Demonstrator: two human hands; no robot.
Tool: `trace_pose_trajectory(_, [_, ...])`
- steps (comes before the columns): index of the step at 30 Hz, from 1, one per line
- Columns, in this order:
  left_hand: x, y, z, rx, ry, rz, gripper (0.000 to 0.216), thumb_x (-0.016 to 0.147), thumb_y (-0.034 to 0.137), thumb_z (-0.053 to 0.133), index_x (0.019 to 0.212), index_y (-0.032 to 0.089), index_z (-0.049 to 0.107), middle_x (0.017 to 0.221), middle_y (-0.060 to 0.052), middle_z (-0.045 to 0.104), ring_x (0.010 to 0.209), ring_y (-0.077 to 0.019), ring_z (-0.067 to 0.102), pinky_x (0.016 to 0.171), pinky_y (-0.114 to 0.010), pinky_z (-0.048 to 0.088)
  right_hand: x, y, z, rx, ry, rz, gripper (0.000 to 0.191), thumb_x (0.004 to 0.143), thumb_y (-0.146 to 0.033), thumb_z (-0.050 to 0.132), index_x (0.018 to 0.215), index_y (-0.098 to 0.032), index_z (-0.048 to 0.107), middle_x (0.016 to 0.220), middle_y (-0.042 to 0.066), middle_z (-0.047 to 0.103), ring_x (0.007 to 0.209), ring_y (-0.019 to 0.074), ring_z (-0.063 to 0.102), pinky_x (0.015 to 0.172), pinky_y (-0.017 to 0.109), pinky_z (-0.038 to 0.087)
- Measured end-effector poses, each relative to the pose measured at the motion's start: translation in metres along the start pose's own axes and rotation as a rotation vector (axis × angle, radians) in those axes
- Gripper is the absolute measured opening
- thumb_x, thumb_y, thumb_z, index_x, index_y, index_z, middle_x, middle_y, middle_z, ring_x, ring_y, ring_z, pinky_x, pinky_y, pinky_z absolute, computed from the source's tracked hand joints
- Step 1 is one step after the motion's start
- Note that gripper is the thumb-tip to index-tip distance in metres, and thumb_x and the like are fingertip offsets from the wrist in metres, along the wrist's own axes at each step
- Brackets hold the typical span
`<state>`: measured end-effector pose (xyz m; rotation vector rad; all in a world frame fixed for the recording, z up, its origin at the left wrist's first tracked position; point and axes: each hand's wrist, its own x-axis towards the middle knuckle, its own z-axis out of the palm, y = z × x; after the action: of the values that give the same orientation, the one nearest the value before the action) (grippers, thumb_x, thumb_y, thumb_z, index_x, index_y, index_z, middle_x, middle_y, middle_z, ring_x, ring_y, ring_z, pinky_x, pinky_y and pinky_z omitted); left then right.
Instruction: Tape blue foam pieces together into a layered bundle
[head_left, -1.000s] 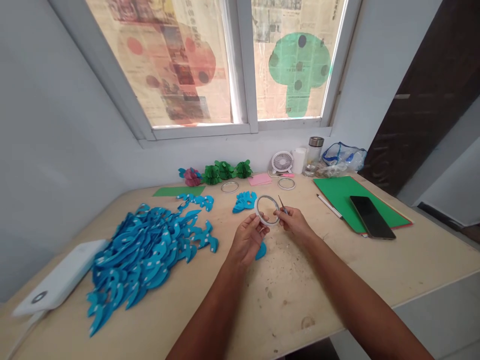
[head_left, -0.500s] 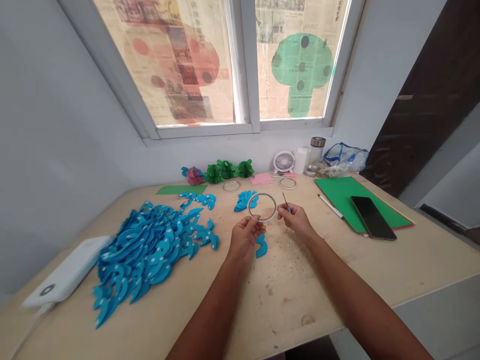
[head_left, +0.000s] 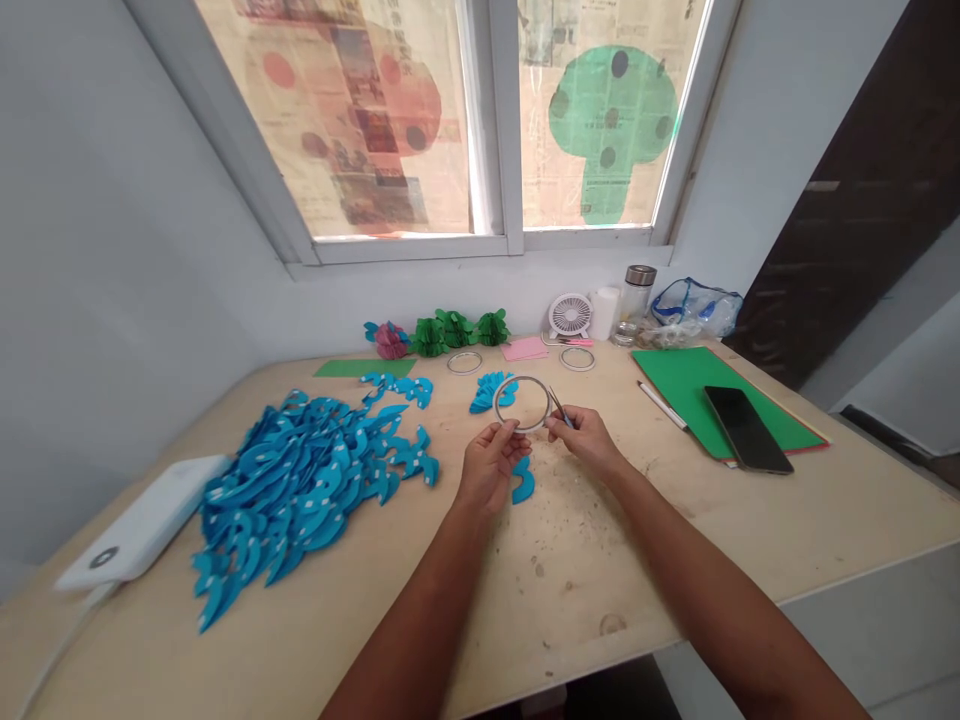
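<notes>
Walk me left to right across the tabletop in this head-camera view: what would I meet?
White device with a cable → pile of blue pieces → left hand, pinching a pale ring → right hand, holding a slim tool → white pen → dark phone.

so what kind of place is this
Probably a craft work area, perhaps in a home or classroom: blue cut-outs heaped on a wooden table, what looks like a tape roll in the left hand, and a green mushroom shape at the window.
</notes>
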<state>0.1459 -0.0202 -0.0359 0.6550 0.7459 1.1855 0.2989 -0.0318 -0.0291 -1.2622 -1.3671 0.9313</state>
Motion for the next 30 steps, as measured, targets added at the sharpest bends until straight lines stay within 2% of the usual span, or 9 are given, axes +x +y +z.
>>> trace_pose_trajectory(5, [0.000,0.001,0.000,-0.014,0.027,0.003,0.026,0.058,0.029,0.076,0.073,0.014,0.061,0.061,0.000,0.063,0.054,-0.0095,0.059,0.058,-0.022,0.048,0.001,0.002,0.002,-0.013,-0.031,0.004,0.032,0.071,-0.045,0.057,0.056,-0.016,0.055,0.048,-0.004,0.045,0.044,0.0070,0.032,0.045,0.022,0.023])
trace_pose_trajectory(10, [-0.001,0.001,0.000,-0.032,0.030,0.006,0.025,0.059,0.028,0.075,0.074,0.014,0.061,0.061,-0.001,0.064,0.054,-0.0097,0.060,0.058,-0.022,0.048,0.001,0.003,0.003,-0.013,-0.026,-0.041,0.028,0.073,-0.041,0.056,0.062,-0.016,0.056,0.054,-0.002,0.053,0.049,0.0084,0.038,0.049,0.022,0.028])
trace_pose_trajectory(17, [-0.002,-0.002,0.001,-0.091,0.025,-0.014,0.026,0.058,0.025,0.075,0.076,0.013,0.060,0.063,0.000,0.064,0.055,-0.0090,0.060,0.059,-0.021,0.049,-0.002,0.000,0.004,-0.069,-0.035,-0.079,0.022,0.072,-0.037,0.059,0.068,-0.016,0.056,0.056,-0.004,0.045,0.052,0.0089,0.037,0.050,0.022,0.029])
trace_pose_trajectory(20, [-0.002,-0.001,0.003,-0.084,0.028,-0.021,0.026,0.058,0.028,0.074,0.074,0.014,0.059,0.062,0.000,0.064,0.054,-0.0097,0.060,0.059,-0.022,0.049,-0.003,0.000,0.005,-0.117,-0.008,-0.105,0.020,0.073,-0.035,0.058,0.069,-0.016,0.056,0.056,-0.004,0.042,0.052,0.0089,0.035,0.050,0.022,0.028])
trace_pose_trajectory(24, [-0.003,-0.003,0.005,0.024,0.019,-0.004,0.030,0.061,0.040,0.071,0.067,0.014,0.057,0.058,-0.001,0.062,0.049,-0.0114,0.057,0.052,-0.024,0.046,-0.004,-0.004,0.004,-0.118,-0.001,-0.139,0.018,0.075,-0.034,0.055,0.070,-0.016,0.055,0.059,-0.003,0.045,0.055,0.0097,0.037,0.052,0.023,0.030])
trace_pose_trajectory(27, [-0.005,-0.005,0.007,0.204,0.027,0.070,0.039,0.068,0.050,0.061,0.056,0.014,0.053,0.049,-0.001,0.055,0.042,-0.0108,0.050,0.044,-0.024,0.039,-0.005,-0.009,0.001,-0.112,0.019,-0.130,0.017,0.074,-0.033,0.056,0.069,-0.016,0.055,0.057,-0.004,0.043,0.053,0.0095,0.036,0.051,0.023,0.029])
trace_pose_trajectory(30, [-0.011,-0.004,0.008,0.461,0.134,0.307,0.042,0.074,0.048,0.056,0.049,0.016,0.048,0.043,0.002,0.046,0.039,-0.0089,0.041,0.042,-0.023,0.034,-0.005,-0.015,-0.004,-0.087,0.056,-0.123,0.016,0.073,-0.031,0.055,0.067,-0.016,0.053,0.056,-0.004,0.041,0.052,0.0094,0.035,0.050,0.023,0.029])
